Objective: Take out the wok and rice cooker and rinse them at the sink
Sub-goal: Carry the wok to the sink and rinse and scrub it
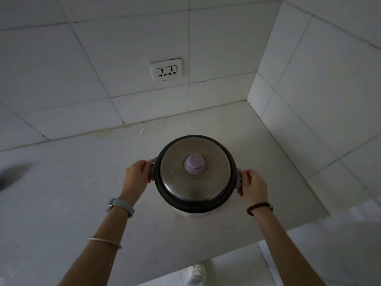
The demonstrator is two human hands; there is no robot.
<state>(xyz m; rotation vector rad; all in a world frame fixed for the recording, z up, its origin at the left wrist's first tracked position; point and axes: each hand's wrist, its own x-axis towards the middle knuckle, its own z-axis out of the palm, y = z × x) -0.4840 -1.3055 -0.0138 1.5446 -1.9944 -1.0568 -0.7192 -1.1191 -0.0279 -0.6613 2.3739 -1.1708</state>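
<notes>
Cooker [194, 174]: head view; it sits near the front edge of the pale surface [82, 182], close to the tiled corner. I cannot tell whether its base rests there or is just clear of it.
Lid [214, 178]: steel, in place on the dark rim, with a lilac knob [195, 164] at its middle.
Left hand [137, 174]: at the cooker's left side, fingers [146, 164] curled round the left handle [152, 170] and clamped on it.
Right hand [254, 184]: at the cooker's right side, fingers [246, 174] and thumb curled on the right handle [239, 181] and clamped on it.
Key relation: the cooker lies straight between the two hands. The line through its handles runs left to right, a little skewed, with the left end farther away and the right end closer to the person. Neither hand is nearer than the other.
Next move, as I judge it: an even two-handed lift and carry, kept level so the loose lid does not slide.
Sink and wok: not in view, so I cannot tell which way the carry must go.
Elsewhere: a double socket [166, 69] is on the wall behind, and a shoe [196, 272] is on the floor below the surface edge.
</notes>
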